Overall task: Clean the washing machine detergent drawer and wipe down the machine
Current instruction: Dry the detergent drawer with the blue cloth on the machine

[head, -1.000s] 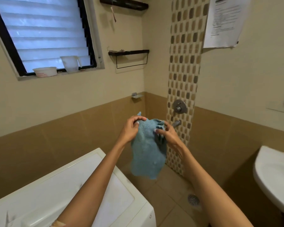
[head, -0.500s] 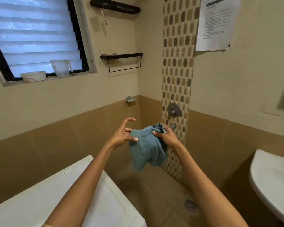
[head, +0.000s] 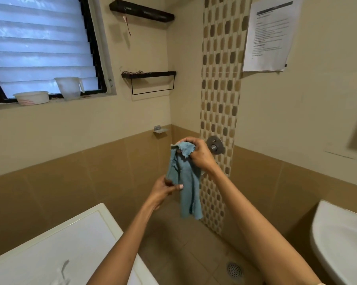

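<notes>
**Cloth held up in both hands, machine not yet touched**

The blue-green terry cloth (head: 187, 182) hangs in mid-air in front of the tiled wall, well above the floor, apart from the machine. The right hand (head: 197, 154) is closed around its bunched top edge, lifting it so the rest drapes straight down. The left hand (head: 166, 188) sits lower, thumb and fingers pinched narrow on the cloth's left side edge. Probably the pair of grips is meant to shake out or refold the cloth into a usable pad before wiping.

The white top-loading washing machine (head: 56, 245) sits at lower left under the left forearm, lid shut; no detergent drawer can be seen from here. Judged from this, wiping has not begun.

Behind the cloth: a round metal shower valve (head: 215, 145) on the brown-and-beige mosaic tile strip (head: 220, 89), just beside the right hand. A white ceramic basin (head: 342, 243) is at right, and a round metal floor drain (head: 234, 270) is below. A translucent plastic jug (head: 68, 88) and a white plastic tub (head: 31, 97) stand on the window sill, well apart from the action.
</notes>
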